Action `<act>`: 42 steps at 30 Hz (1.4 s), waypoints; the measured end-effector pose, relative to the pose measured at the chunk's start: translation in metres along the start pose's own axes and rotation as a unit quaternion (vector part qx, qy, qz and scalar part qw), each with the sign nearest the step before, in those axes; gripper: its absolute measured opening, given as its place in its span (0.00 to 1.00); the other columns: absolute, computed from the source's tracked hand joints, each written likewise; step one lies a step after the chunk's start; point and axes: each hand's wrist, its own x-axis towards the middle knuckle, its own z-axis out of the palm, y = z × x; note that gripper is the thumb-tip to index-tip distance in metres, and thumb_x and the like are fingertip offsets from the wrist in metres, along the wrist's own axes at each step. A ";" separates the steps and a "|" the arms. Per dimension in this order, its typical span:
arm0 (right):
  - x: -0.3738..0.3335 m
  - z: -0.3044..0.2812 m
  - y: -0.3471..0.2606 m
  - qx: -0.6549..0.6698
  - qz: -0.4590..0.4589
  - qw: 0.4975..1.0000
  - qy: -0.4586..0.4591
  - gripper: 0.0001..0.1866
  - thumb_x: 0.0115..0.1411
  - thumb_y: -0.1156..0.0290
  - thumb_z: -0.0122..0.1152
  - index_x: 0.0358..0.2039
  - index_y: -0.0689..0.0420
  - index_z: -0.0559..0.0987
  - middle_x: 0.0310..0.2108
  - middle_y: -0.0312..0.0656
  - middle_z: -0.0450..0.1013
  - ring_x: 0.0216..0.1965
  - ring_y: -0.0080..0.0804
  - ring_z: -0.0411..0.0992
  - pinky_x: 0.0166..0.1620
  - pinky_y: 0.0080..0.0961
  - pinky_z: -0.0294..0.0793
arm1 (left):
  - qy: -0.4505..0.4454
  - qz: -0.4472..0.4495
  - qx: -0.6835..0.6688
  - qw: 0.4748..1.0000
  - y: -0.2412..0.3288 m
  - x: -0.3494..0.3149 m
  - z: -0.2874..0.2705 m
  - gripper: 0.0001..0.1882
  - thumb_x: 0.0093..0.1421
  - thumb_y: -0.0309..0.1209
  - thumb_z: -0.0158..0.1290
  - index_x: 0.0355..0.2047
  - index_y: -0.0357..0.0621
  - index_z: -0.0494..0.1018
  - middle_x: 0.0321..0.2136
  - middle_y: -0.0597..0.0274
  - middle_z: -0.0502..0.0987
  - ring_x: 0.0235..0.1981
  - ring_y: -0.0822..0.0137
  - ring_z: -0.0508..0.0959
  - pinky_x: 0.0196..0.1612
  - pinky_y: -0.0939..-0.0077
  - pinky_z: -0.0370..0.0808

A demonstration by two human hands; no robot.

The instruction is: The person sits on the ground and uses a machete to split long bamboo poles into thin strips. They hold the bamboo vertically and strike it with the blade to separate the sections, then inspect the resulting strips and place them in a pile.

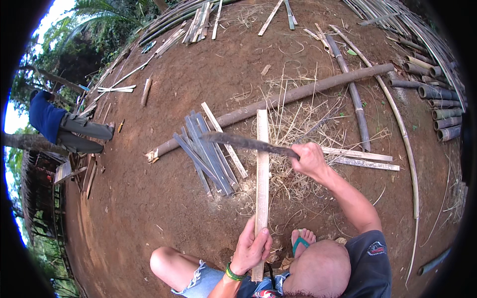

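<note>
My left hand (252,248), with a woven band at the wrist, is closed round the lower part of a pale, flat bamboo strip (262,193) that points away from me. The strip's near end comes down between my knees. In my right hand (312,160) is a machete (233,141), its handle hidden by my fist. The dark blade reaches to the left and crosses over the upper part of the strip; whether it touches the strip I cannot tell. Just left of the strip lies a pile of dark split bamboo slats (204,154) on the ground.
A long log (293,94) lies slantwise beyond my hands, amid thin bamboo shavings (303,171). More pale strips (365,160) rest to the right. Cut bamboo poles (437,94) are stacked at the far right. Another person (54,119) bends over at the far left.
</note>
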 end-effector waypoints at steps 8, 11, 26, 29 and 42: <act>0.059 -0.043 0.053 0.009 0.100 0.984 0.150 0.15 0.65 0.68 0.53 0.22 0.60 0.78 0.10 0.35 0.66 0.09 0.19 0.56 0.13 0.26 0.56 | 0.037 -0.010 -0.044 0.998 -0.010 -0.010 -0.007 0.19 0.77 0.40 0.34 0.61 0.44 0.62 0.17 0.65 0.67 0.11 0.74 0.66 0.16 0.80 0.66; 0.014 -0.025 -0.005 0.117 0.060 0.991 0.016 0.13 0.61 0.72 0.53 0.19 0.57 0.76 0.10 0.33 0.64 0.08 0.18 0.53 0.10 0.24 0.49 | 0.063 -0.007 -0.082 0.995 -0.008 0.013 -0.011 0.20 0.77 0.42 0.34 0.58 0.44 0.64 0.17 0.65 0.68 0.11 0.73 0.67 0.16 0.79 0.67; 0.055 -0.032 0.057 0.068 0.163 0.983 0.041 0.11 0.61 0.71 0.52 0.22 0.58 0.76 0.10 0.33 0.64 0.10 0.19 0.52 0.12 0.23 0.51 | -0.155 -0.003 -0.179 0.972 -0.028 -0.025 -0.020 0.17 0.75 0.46 0.38 0.41 0.44 0.62 0.13 0.66 0.65 0.07 0.73 0.62 0.11 0.79 0.61; 0.059 -0.050 0.126 -0.082 0.105 0.975 0.177 0.17 0.67 0.64 0.52 0.29 0.60 0.83 0.11 0.36 0.68 0.12 0.23 0.60 0.17 0.30 0.60 | -0.131 -0.008 -0.092 0.987 -0.014 -0.028 -0.011 0.17 0.75 0.46 0.39 0.40 0.44 0.62 0.13 0.65 0.66 0.07 0.73 0.64 0.12 0.80 0.62; -0.058 -0.017 -0.096 0.125 -0.182 0.975 -0.005 0.05 0.49 0.74 0.59 0.18 0.56 0.76 0.13 0.40 0.72 0.13 0.38 0.72 0.19 0.37 0.73 | 0.005 -0.010 -0.035 0.999 -0.022 0.030 -0.019 0.16 0.77 0.42 0.32 0.37 0.47 0.62 0.12 0.67 0.63 0.07 0.72 0.63 0.12 0.80 0.64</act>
